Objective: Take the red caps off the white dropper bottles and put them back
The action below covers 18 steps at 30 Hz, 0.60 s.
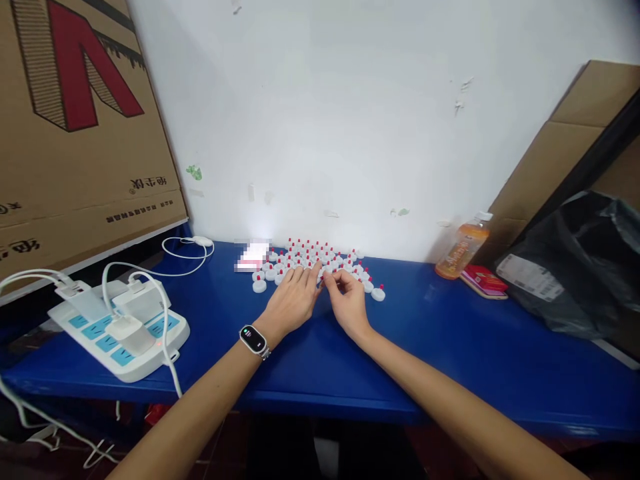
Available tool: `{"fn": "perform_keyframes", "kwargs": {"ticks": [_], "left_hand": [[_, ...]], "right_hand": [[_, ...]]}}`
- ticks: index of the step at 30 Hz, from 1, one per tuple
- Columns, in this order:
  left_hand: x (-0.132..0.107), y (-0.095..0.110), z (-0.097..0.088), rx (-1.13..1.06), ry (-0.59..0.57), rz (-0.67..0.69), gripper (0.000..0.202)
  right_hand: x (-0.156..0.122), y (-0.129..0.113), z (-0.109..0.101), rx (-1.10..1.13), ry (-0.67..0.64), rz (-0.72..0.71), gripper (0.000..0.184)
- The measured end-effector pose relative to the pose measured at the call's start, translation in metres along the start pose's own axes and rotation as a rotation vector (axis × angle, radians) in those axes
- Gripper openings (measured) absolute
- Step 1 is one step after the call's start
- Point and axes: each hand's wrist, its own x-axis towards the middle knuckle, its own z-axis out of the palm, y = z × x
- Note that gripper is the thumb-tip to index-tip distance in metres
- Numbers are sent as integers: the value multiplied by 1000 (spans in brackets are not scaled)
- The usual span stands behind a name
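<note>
Fingers (342, 276) at red-tipped white caps (309, 256)

A dark-faced, pale-rimmed watch (253, 340) with a silvery link strap (265, 354) circles the left wrist (266, 329).

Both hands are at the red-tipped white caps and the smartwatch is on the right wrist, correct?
Not quite: the head view shows the smartwatch on the left wrist. The left hand and right hand are at the red-tipped white caps.

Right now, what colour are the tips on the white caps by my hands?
The tips on the white caps are red, in the head view.
</note>
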Motion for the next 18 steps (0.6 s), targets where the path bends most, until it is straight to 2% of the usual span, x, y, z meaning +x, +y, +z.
{"fn": "perform_keyframes", "kwargs": {"ticks": [5, 8, 10, 14, 16, 18], "left_hand": [[1, 2, 0, -18, -4, 23, 53], [2, 0, -3, -73, 12, 21, 55], [3, -5, -6, -115, 26, -1, 55], [5, -19, -9, -176, 34, -64, 27], [6, -25, -7, -193, 34, -92, 20], [6, -28, -5, -201, 36, -111, 17]], "right_hand": [[0, 5, 0, 56, -21, 27, 29], [11, 6, -4, 118, -62, 42, 28], [22, 6, -10, 80, -83, 28, 26], [45, 9, -21, -111, -84, -57, 18], [52, 13, -22, -199, -166, -103, 12], [55, 19, -22, -313, -321, -147, 7]]}}
